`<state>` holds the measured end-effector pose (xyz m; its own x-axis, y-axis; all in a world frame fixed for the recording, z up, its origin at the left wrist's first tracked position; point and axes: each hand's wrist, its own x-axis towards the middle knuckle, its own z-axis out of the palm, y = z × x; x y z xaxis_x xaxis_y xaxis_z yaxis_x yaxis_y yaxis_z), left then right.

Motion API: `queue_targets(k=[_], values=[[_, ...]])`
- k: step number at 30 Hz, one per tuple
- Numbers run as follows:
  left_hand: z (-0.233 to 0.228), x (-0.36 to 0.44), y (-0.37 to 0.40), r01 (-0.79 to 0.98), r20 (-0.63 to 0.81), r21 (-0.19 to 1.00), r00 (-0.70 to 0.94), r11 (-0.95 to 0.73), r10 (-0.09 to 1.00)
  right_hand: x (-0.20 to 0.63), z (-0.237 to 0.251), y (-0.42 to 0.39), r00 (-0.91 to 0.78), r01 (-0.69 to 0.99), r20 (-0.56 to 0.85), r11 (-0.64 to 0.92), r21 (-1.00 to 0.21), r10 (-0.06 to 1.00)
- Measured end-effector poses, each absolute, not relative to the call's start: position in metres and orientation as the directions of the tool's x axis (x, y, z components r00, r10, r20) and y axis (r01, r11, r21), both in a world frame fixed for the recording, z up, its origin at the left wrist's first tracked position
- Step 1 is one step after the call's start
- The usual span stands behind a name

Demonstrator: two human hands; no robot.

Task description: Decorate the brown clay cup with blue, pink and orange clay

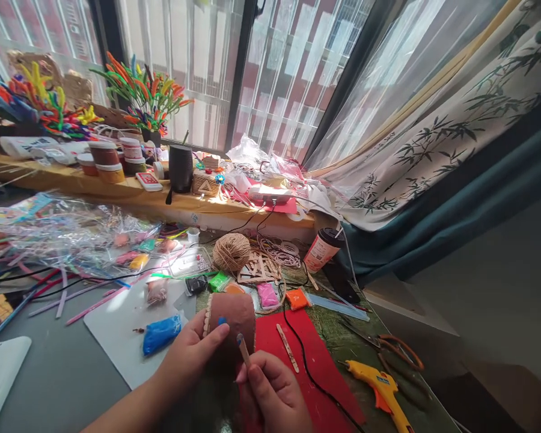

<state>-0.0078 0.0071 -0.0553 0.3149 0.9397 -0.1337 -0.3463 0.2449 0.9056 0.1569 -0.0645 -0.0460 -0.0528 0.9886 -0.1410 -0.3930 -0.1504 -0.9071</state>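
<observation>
The left hand cups a brown clay piece from its left side, thumb laid over the front, fingers curled behind it. The piece has a pale beaded trim down its left edge and a small blue dab near the thumb tip. It is held just above the near edge of the bench, at the left border of the red felt sheet.

The right hand pinches a wooden stick between thumb and forefinger, fingers narrow around it, its tip resting against the clay's lower right face.

The clay looks soft and light, I'd say; it would dent under a hard squeeze, so the broad back and sides seem the safest hold, away from the trim. The stick is stiff and thin, best gripped low for control.

On the felt, right of the clay, lie a second stick and a black cord. Beyond the felt's right edge sits a yellow glue gun. Left of the clay is a blue clay packet; behind it, a twine ball.
</observation>
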Motion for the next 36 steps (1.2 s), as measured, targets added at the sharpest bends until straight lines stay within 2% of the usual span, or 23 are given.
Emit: queue_targets(k=[3,7,11,15,21,27,31,36], values=[[-0.049,-0.007,0.008,-0.296,-0.072,0.941,0.293,0.162,0.953,0.172,-0.032,-0.059,0.007,-0.268,-0.125,-0.119,-0.956,0.992],[-0.048,-0.006,0.007,-0.292,-0.048,0.946,0.301,0.14,0.953,0.183,-0.026,-0.05,0.01,-0.29,-0.188,-0.177,-0.94,0.982],[-0.046,-0.006,0.002,-0.301,-0.123,0.93,0.29,0.212,0.949,0.181,-0.028,-0.047,0.061,-0.362,-0.208,-0.173,-0.916,0.976],[-0.043,-0.007,-0.001,-0.21,-0.2,0.945,0.241,0.253,0.95,0.179,-0.03,-0.048,0.071,-0.314,-0.157,-0.127,-0.941,0.985],[-0.051,-0.01,0.005,-0.109,-0.13,0.98,0.264,0.164,0.956,0.183,-0.033,-0.044,0.077,-0.278,-0.178,-0.15,-0.949,0.981],[-0.06,-0.011,0.005,-0.127,-0.1,0.981,0.309,0.146,0.946,0.189,-0.027,-0.039,0.045,-0.408,-0.232,-0.195,-0.892,0.972],[-0.064,-0.01,0.001,-0.08,-0.079,0.99,0.376,0.118,0.923,0.196,-0.03,-0.036,-0.003,-0.337,-0.249,-0.236,-0.912,0.968],[-0.058,-0.009,-0.001,0.026,0.012,0.999,0.409,-0.024,0.912,0.203,-0.037,-0.032,-0.069,-0.238,-0.3,-0.308,-0.921,0.951]])
